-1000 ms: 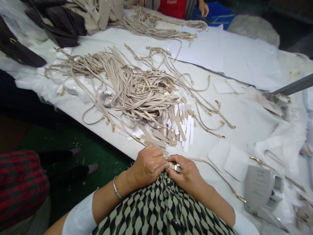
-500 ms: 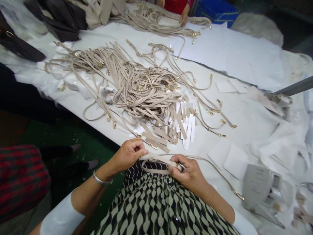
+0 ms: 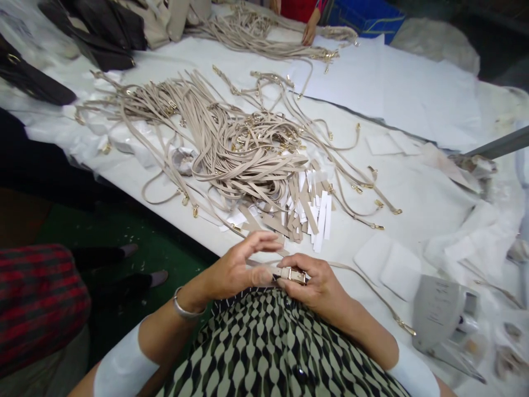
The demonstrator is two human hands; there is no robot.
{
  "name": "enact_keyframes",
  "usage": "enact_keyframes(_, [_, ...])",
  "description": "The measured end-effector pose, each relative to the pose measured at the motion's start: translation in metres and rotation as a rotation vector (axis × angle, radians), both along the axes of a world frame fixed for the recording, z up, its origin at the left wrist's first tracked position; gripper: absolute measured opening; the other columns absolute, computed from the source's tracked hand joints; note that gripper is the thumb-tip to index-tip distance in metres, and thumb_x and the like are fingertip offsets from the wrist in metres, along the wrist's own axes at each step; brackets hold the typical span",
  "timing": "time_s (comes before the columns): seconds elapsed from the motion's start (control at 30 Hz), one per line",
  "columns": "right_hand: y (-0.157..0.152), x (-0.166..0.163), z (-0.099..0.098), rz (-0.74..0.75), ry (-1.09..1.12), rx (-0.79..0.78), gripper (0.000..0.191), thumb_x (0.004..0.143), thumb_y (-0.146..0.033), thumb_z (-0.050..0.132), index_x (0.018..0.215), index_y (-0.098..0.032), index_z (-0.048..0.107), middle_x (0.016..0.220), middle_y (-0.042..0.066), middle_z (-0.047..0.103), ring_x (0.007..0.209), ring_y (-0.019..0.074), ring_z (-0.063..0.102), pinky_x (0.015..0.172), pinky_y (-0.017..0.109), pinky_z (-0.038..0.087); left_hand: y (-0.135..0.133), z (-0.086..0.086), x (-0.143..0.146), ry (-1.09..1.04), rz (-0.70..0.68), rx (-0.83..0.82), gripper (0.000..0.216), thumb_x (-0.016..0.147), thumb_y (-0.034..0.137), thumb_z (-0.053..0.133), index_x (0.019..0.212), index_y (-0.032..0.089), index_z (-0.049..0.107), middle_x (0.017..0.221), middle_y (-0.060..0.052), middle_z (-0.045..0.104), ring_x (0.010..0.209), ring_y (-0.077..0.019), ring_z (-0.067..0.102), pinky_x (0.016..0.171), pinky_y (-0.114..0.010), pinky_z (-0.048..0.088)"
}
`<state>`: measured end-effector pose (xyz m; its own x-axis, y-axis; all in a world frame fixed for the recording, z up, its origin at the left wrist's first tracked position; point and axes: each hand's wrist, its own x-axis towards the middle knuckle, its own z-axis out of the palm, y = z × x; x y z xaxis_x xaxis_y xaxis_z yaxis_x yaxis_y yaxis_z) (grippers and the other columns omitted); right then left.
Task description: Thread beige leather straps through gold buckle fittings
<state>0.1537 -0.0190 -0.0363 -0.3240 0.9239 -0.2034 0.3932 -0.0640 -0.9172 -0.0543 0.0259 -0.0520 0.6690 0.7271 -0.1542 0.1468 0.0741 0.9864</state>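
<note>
Close to my body, my right hand (image 3: 320, 284) pinches a beige strap (image 3: 283, 272) at its gold buckle (image 3: 296, 275). My left hand (image 3: 237, 267) is just left of the buckle, its fingers raised and apart, the thumb blurred beside the strap. I cannot tell whether that thumb touches it. A length of strap (image 3: 359, 278) trails over the table to the right of my right hand and ends in a gold clasp (image 3: 405, 326). Beyond my hands lie beige and white strips (image 3: 306, 212) and a large tangled pile of similar straps (image 3: 223, 135) with gold hardware.
A grey device (image 3: 438, 314) stands at the right by white foam sheets (image 3: 399, 270). Dark bags (image 3: 111, 33) lie at the far left. Across the white table (image 3: 264, 60), another person's hand (image 3: 309, 33) is by more straps, near a blue crate (image 3: 367, 19). A person in red plaid (image 3: 41, 303) is at left.
My left hand has moved right toward the buckle, and its fingers have opened from a pinch on the strap. My right hand now shows the buckle facing up; the loop between my hands is no longer visible.
</note>
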Motion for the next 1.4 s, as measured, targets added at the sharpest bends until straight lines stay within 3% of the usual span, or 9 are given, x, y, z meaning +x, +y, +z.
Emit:
enact_keyframes(0.13, [0.004,0.004,0.005,0.031,0.248,-0.2,0.041,0.076,-0.021,0.068,0.113,-0.022,0.051,0.088,0.0,0.057,0.071,0.0122,0.053,0.064,0.023,0.042,-0.008,0.006,0.018,-0.071,-0.109,-0.178,0.068,0.072,0.037,0.075,0.129,0.017,0.045,0.099,-0.005,0.062,0.083,-0.0155,0.058,0.072,-0.025,0.046])
enact_keyframes(0.23, [0.002,0.013,0.005,0.047,0.426,-0.396,0.045,0.08,-0.025,0.066,0.119,-0.022,0.045,0.084,-0.002,0.051,0.065,0.0091,0.046,0.058,0.02,0.037,-0.009,0.004,0.017,0.058,-0.128,-0.135,0.049,0.072,0.036,0.075,0.113,0.015,0.057,0.068,0.005,0.05,0.059,-0.0085,0.044,0.054,-0.019,0.034])
enact_keyframes(0.37, [0.001,0.018,0.005,0.038,0.482,-0.498,0.033,0.08,-0.028,0.069,0.104,-0.019,0.049,0.076,-0.004,0.051,0.063,0.0076,0.045,0.057,0.019,0.034,-0.01,0.007,0.014,0.219,-0.177,0.215,0.02,0.077,0.029,0.068,0.09,0.014,0.063,0.07,0.002,0.053,0.064,-0.0105,0.045,0.059,-0.021,0.034])
enact_keyframes(0.43, [0.004,0.016,0.006,0.011,0.508,-0.538,0.032,0.077,-0.029,0.072,0.097,-0.018,0.049,0.071,-0.005,0.052,0.058,0.0065,0.044,0.054,0.018,0.034,-0.011,0.008,0.016,0.219,-0.136,0.334,0.022,0.078,0.031,0.068,0.089,0.014,0.062,0.075,0.0,0.057,0.067,-0.0119,0.049,0.063,-0.023,0.037])
enact_keyframes(0.63, [0.008,0.017,0.007,0.038,0.519,-0.664,0.038,0.072,-0.037,0.076,0.088,-0.019,0.046,0.062,-0.007,0.054,0.046,0.005,0.044,0.045,0.016,0.038,-0.015,0.002,0.022,0.061,-0.069,0.32,0.032,0.076,0.036,0.072,0.096,0.012,0.064,0.072,-0.001,0.06,0.061,-0.0099,0.051,0.058,-0.02,0.039])
enact_keyframes(0.8, [0.007,0.016,0.006,0.003,0.492,-0.612,0.042,0.071,-0.045,0.074,0.086,-0.02,0.044,0.058,-0.009,0.051,0.045,0.0052,0.042,0.043,0.016,0.031,-0.021,-0.002,0.027,0.021,-0.062,0.319,0.021,0.081,0.031,0.066,0.091,0.013,0.064,0.072,-0.002,0.062,0.06,-0.009,0.051,0.058,-0.019,0.039])
enact_keyframes(0.9, [0.005,0.01,0.008,-0.086,0.377,-0.53,0.041,0.068,-0.037,0.078,0.079,-0.02,0.043,0.054,-0.011,0.041,0.048,0.0048,0.033,0.043,0.016,0.023,-0.022,-0.002,0.031,0.103,-0.039,0.365,0.014,0.08,0.028,0.063,0.078,0.014,0.062,0.065,0.0,0.057,0.056,-0.0088,0.046,0.055,-0.02,0.035])
enact_keyframes(1.1, [0.004,0.007,0.008,-0.102,0.202,-0.425,0.025,0.073,-0.02,0.066,0.08,-0.02,0.043,0.056,-0.01,0.041,0.052,0.0074,0.035,0.046,0.019,0.026,-0.019,0.002,0.036,0.24,-0.074,0.473,0.013,0.078,0.019,0.059,0.066,0.015,0.054,0.063,0.001,0.053,0.059,-0.0102,0.046,0.057,-0.022,0.032])
enact_keyframes(1.4, [0.006,0.008,0.003,-0.119,0.413,-0.546,0.022,0.071,-0.013,0.061,0.08,-0.02,0.043,0.053,-0.012,0.041,0.047,0.0049,0.031,0.046,0.018,0.023,-0.016,-0.01,0.032,0.145,-0.122,0.407,0.018,0.085,0.03,0.06,0.078,0.013,0.062,0.07,-0.002,0.055,0.066,-0.0122,0.05,0.063,-0.023,0.038])
